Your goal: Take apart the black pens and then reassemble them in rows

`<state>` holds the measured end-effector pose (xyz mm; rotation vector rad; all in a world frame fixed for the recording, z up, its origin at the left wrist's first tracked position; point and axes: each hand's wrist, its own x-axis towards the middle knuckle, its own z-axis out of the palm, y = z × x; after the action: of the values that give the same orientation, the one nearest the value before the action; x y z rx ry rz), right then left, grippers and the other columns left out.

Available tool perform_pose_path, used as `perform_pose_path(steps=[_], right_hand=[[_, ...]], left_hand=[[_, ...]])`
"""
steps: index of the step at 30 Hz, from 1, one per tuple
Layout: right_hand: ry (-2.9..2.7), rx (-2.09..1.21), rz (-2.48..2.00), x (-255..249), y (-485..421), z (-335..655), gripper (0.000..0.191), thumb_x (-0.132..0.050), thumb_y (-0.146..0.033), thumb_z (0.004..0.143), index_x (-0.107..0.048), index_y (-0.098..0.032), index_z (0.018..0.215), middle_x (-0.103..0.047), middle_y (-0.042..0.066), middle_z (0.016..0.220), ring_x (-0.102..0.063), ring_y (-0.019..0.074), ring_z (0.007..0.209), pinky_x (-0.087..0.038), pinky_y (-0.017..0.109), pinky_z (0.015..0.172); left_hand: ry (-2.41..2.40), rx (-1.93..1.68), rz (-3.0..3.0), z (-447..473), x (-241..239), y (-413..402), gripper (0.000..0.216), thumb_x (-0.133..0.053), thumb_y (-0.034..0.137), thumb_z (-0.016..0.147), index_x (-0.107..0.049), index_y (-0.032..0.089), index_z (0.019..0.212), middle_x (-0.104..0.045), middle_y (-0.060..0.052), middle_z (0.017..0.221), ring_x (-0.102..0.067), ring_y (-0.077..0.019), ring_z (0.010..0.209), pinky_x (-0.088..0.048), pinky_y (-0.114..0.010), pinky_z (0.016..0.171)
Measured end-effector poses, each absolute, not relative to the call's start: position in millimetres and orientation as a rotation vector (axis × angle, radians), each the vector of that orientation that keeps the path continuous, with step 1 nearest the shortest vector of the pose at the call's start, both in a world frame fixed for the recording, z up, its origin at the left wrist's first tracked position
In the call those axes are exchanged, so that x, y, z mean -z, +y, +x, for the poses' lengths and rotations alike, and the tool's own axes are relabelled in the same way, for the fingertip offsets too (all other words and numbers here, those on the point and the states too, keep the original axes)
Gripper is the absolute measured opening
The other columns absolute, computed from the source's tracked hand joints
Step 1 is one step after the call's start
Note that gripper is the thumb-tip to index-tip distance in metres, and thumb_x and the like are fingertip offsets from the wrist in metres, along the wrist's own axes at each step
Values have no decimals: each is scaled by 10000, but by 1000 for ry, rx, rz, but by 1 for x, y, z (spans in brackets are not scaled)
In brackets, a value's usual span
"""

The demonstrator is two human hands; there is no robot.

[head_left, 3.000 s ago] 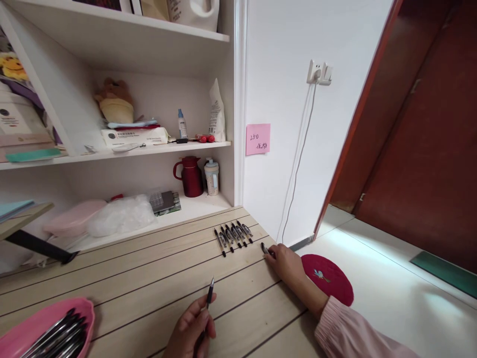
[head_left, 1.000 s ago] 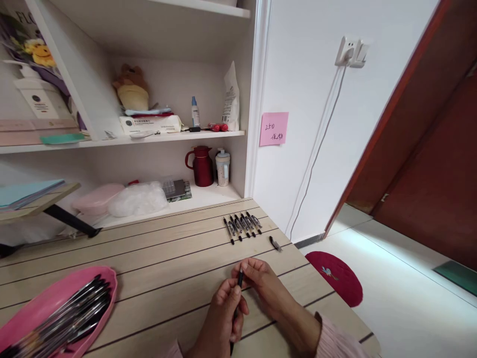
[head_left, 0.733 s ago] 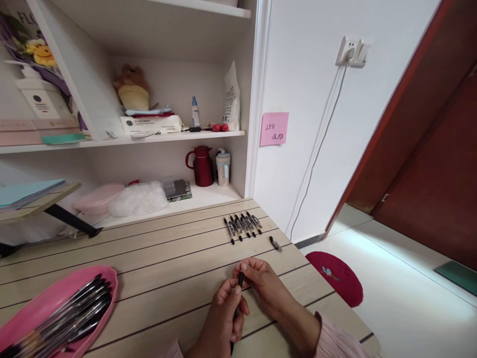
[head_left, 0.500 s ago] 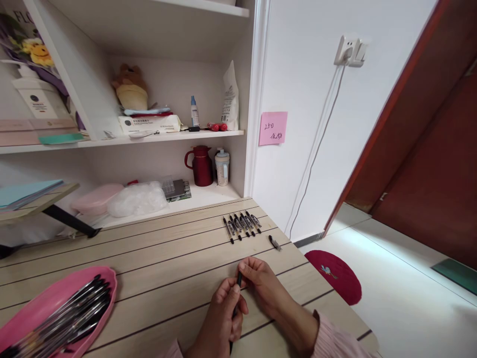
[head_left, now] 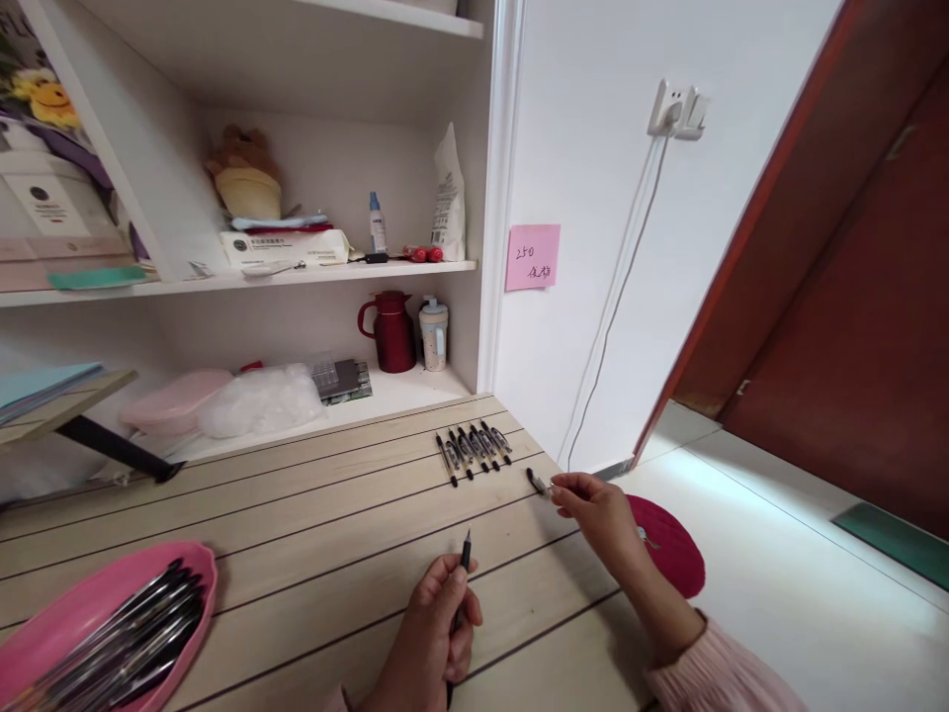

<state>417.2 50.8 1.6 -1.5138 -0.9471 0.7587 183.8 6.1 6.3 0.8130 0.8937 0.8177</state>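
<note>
Wooden counter (head_left: 297, 534): right hand (head_left: 593, 506) just left the pen (head_left: 460, 583), now pinching cap (head_left: 537, 484); left hand (head_left: 434, 643) fist-grips uncapped pen.

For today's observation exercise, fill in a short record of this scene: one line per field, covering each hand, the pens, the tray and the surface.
left hand: left hand grips an uncapped pen, tip up
right hand: right hand pinches a pen cap at the table's right edge
row: six caps lie side by side beyond the hands
tray: pink tray at near left, holding many black pens
surface: slatted wooden table
floor: red mat beside the table
</note>
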Motion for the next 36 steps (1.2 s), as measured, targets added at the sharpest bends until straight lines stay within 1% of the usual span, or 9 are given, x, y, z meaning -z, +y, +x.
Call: perform_pose_path(steps=[2,5,8,11,17,29,33,35,36], right_hand=[[-1067,-688,-1683,3,46,435,154,-579,-240,651,-641,-156,764,-655,43,653,-603,168,590,-441,263,537],[-1321,-472,-1900,7,40,441,151,-510,-174,670,-642,-189,742,-675,40,710,-608,180,677,-412,260,586],[-1484,-290,-2014,8,41,433,135,-499,-153,690,-612,-203,747,-671,28,728,-593,173,685,-372,248,588],[-1535,-208,-2047,10,47,426,142,-522,-139,703,-575,-201,819,-665,28,755,-590,167,695,-349,235,585],[-1565,-195,-2064,12,55,424,143,-512,-138,747,-541,-194,876,-650,45,780,-587,179,752,-337,235,607],[-1562,-197,-2006,15,56,428,87,-506,-159,723,-529,-195,799,-626,35,749,-560,176,698,-334,243,587],[-1493,-197,-1966,6,47,428,64,-491,-180,712,-516,-193,769,-610,30,723,-539,167,659,-332,247,577],[-1439,-245,-1924,-1,37,419,36,-486,-201,712,-514,-192,733,-593,19,673,-522,159,622,-326,246,559],[-1422,-307,-1891,-3,30,410,41,-482,-215,715,-512,-191,703,-576,9,633,-507,152,591,-320,244,543]], left_hand=[[897,-812,815,184,-6,6,271,-507,428,783,-463,204,928,-467,69,585,-163,8,323,-83,-158,322],[902,-807,823,184,-6,7,277,-512,429,780,-463,202,931,-468,69,587,-164,9,324,-85,-157,324],[899,-808,832,182,-4,7,286,-522,428,776,-472,202,943,-472,64,607,-187,9,334,-86,-153,329],[888,-805,835,182,-2,7,279,-510,432,783,-484,200,935,-470,64,606,-185,11,332,-90,-152,327],[891,-805,821,182,-3,7,258,-503,420,794,-493,202,930,-465,70,599,-174,14,332,-89,-148,328],[904,-831,800,183,-6,8,267,-553,402,765,-507,194,925,-481,66,589,-212,12,322,-99,-136,318],[895,-882,731,183,-6,7,244,-581,370,755,-530,186,907,-493,60,572,-280,0,323,-163,-129,310],[845,-952,644,183,-5,8,213,-602,332,746,-546,179,883,-514,46,586,-399,-28,374,-292,-138,349],[809,-991,581,183,-4,8,188,-616,302,739,-554,176,864,-529,35,602,-465,-47,429,-372,-156,408]])
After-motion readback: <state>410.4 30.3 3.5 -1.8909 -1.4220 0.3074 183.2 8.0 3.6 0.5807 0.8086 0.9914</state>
